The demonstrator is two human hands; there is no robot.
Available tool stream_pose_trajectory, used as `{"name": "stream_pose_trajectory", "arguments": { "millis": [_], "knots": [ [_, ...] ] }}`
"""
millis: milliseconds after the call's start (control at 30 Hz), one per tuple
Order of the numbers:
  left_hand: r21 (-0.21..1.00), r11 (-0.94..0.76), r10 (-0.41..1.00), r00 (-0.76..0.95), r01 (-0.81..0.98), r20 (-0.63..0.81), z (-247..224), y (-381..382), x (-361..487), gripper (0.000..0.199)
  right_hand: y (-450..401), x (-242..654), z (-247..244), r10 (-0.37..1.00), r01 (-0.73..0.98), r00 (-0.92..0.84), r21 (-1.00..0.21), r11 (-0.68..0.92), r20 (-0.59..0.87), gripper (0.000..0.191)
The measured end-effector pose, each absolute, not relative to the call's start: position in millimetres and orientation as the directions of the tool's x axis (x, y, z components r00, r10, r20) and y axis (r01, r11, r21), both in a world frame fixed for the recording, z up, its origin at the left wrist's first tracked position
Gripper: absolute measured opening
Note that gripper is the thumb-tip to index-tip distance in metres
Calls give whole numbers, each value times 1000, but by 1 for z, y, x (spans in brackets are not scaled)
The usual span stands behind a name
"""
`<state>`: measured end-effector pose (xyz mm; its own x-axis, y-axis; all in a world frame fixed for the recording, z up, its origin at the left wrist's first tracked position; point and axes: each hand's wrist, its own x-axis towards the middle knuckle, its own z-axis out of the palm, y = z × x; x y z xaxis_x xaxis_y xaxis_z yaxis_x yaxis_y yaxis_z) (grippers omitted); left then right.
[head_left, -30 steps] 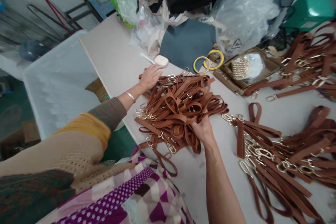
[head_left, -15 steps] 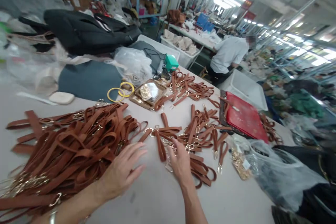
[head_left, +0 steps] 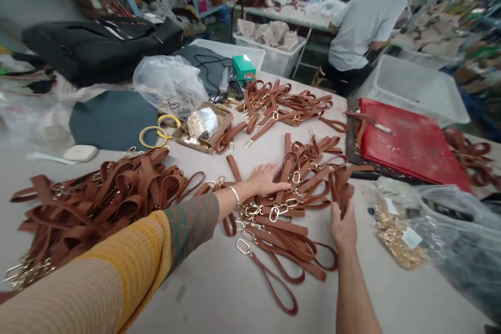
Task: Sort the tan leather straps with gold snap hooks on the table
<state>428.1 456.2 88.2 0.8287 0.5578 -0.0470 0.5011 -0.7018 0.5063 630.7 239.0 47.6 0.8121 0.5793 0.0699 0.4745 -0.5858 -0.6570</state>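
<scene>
My left hand [head_left: 266, 179] reaches across onto the middle pile of brown leather straps [head_left: 289, 235] with gold metal clips. Its thumb is stretched apart from the fingers, which touch the straps; the fingertips are partly hidden among them. At the pile's right side, my right hand [head_left: 344, 227] is closed around several looped brown straps [head_left: 342, 182] that stick up from its fingers. One strap with an oval gold clip [head_left: 243, 246] lies nearest me, its loop toward the table's front.
A larger strap heap [head_left: 117, 193] lies left, another strap pile [head_left: 285, 102] farther back. Around are a cardboard box of metal parts [head_left: 219, 138], yellow rings [head_left: 152, 136], a red folder-like piece [head_left: 407, 141] and a bag of gold fittings [head_left: 403, 240]. Beyond, a person [head_left: 360, 26] bends over.
My left hand has moved right and forward from beside the left heap onto the middle pile. My right hand has moved right and now holds straps. The view has shifted.
</scene>
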Motion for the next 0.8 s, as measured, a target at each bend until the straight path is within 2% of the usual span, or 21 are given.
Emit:
{"name": "stream_pose_trajectory", "arguments": {
  "millis": [133, 267, 600, 800],
  "knots": [
    [534, -730, 477, 878, 426, -49, 84, 431, 430, 47, 275, 605, 37, 734, 613, 665, -664, -429, 139, 74],
    [568, -693, 516, 856, 443, -39, 93, 403, 403, 41, 281, 558, 41, 829, 666, 537, -683, -301, 159, 66],
    [592, -560, 659, 745, 580, -107, 119, 333, 256, 28, 250, 414, 56, 927, 664, 334, -741, -102, 172, 58],
    [598, -478, 757, 647, 643, -92, 138, 294, 166, 35, 238, 326, 63, 963, 660, 201, -751, 2, 180, 51]
  ]
}}
